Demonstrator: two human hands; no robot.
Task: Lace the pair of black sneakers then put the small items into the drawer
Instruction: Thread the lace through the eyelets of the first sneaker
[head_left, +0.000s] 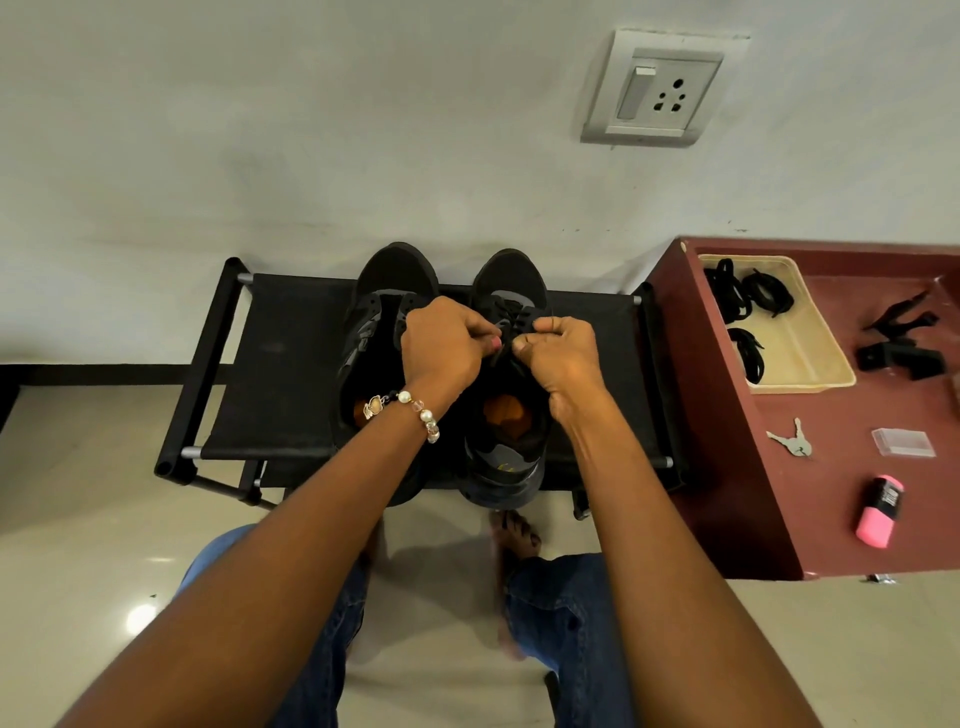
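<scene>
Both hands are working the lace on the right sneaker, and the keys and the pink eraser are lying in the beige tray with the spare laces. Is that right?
Not quite. The head view shows the keys and the pink eraser lying on the maroon cabinet top, outside the beige tray, which holds only black laces. The rest stands: the left hand and right hand pinch the lace on the right sneaker.

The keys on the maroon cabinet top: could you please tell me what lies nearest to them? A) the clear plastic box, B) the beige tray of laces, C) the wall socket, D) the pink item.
A: the clear plastic box lies just right of the keys, closer than the pink item or the beige tray.
</scene>
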